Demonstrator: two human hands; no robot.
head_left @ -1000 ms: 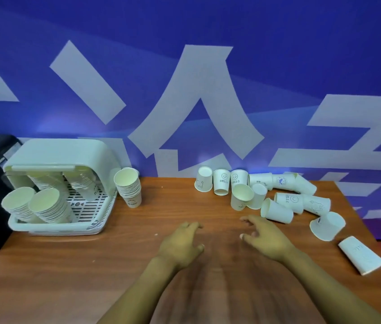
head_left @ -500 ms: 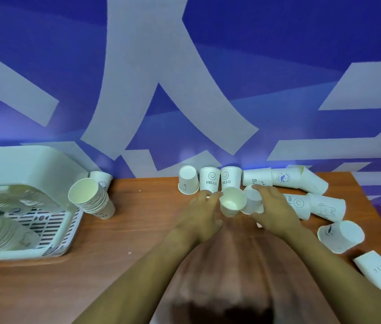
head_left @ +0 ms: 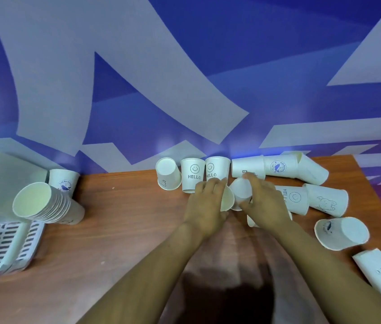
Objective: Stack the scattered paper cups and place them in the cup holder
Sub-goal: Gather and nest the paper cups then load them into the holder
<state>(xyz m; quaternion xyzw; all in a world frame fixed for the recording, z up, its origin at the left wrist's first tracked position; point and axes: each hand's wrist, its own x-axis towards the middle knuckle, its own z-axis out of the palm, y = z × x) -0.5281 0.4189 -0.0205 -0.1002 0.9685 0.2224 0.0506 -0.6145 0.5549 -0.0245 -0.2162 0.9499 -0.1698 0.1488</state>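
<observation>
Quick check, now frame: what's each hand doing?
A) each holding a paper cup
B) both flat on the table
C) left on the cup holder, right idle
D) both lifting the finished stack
A: the left hand grips one paper cup and the right hand another paper cup, mid-table among the scattered ones.
</observation>
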